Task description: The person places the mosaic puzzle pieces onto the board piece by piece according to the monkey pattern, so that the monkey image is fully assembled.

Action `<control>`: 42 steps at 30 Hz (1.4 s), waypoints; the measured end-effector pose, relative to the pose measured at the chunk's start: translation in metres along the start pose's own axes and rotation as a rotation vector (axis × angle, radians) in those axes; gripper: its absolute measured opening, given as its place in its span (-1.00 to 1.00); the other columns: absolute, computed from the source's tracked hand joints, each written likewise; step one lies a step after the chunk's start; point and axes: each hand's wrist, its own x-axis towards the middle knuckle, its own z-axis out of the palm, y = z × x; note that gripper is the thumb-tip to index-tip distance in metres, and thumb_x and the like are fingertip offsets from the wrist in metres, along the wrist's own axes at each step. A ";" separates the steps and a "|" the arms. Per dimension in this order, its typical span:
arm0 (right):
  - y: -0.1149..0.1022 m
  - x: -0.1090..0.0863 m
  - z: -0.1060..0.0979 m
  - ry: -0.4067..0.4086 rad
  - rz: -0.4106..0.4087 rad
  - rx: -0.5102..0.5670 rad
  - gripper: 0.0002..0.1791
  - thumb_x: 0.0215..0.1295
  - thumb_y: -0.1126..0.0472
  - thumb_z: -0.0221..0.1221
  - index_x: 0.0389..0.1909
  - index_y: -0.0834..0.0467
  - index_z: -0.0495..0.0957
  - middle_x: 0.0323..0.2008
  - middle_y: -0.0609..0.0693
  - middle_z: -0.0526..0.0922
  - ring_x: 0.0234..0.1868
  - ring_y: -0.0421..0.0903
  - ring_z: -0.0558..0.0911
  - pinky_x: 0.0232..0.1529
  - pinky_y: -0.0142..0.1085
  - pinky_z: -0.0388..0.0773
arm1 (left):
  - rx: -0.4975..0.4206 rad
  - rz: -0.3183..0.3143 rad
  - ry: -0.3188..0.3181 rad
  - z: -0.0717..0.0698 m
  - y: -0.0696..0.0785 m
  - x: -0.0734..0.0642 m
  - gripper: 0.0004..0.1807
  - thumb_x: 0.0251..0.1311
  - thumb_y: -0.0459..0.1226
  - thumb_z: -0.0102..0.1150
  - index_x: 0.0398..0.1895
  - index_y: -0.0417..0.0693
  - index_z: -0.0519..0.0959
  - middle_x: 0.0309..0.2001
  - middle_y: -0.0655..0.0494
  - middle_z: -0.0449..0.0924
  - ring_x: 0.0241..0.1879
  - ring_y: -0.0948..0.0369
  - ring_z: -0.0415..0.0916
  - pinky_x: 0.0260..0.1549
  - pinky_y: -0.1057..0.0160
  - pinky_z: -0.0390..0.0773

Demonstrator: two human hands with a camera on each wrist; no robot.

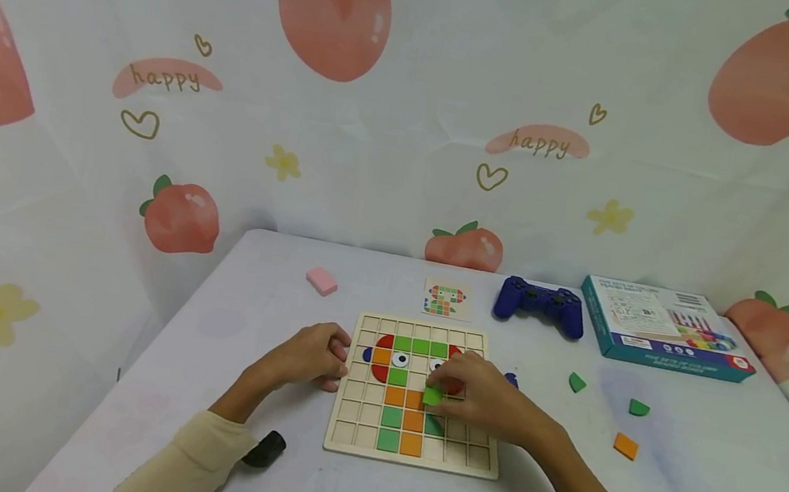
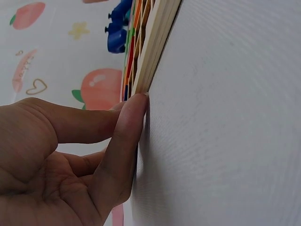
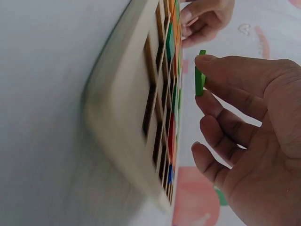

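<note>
A wooden grid board (image 1: 352, 439) lies flat on the table, several of its squares filled with green, orange and red tiles and round eye tiles. At its left edge my left hand (image 1: 313, 355) holds the rim between thumb and index finger; the left wrist view shows the thumb (image 2: 130, 117) against the board's side. My right hand (image 1: 490, 398) is over the board's right half and pinches a green square tile (image 3: 201, 75) by its edges. The tile stands on edge in the right wrist view, apart from the grid. The hand hides part of the pattern.
A pattern card (image 1: 446, 299) and a blue game controller (image 1: 541, 304) lie behind the board. The puzzle box (image 1: 670, 328) is at the back right. Two green pieces (image 1: 576, 382) and an orange tile (image 1: 626, 446) lie loose at right, a pink block (image 1: 321, 280) at back left.
</note>
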 end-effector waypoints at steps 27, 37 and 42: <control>-0.049 0.034 0.040 -0.091 0.002 0.005 -0.75 0.32 0.10 0.45 -0.01 -0.01 0.79 -0.11 -0.26 0.68 0.02 -0.17 0.47 0.13 -0.22 0.59 | -0.016 0.013 -0.025 -0.002 -0.001 0.001 -0.53 0.26 -0.49 0.29 0.24 -0.40 0.48 -0.09 -0.10 0.55 -0.37 0.16 0.61 -0.31 0.23 0.79; -0.054 0.034 0.047 -0.099 -0.027 -0.003 -0.72 0.33 0.10 0.45 0.03 0.01 0.78 -0.08 -0.26 0.69 -0.01 -0.23 0.48 0.06 -0.33 0.61 | 0.000 -0.002 -0.022 -0.002 -0.001 0.002 -0.54 0.27 -0.49 0.30 0.23 -0.37 0.49 -0.11 -0.08 0.55 -0.37 0.17 0.60 -0.31 0.25 0.78; -0.055 0.034 0.048 -0.097 -0.037 -0.022 -0.71 0.32 0.09 0.45 0.04 0.01 0.77 -0.09 -0.25 0.67 -0.05 -0.24 0.47 0.02 -0.34 0.60 | 0.003 0.000 -0.022 -0.003 -0.002 0.002 -0.52 0.25 -0.49 0.29 0.24 -0.37 0.48 -0.10 -0.09 0.54 -0.36 0.16 0.60 -0.31 0.25 0.78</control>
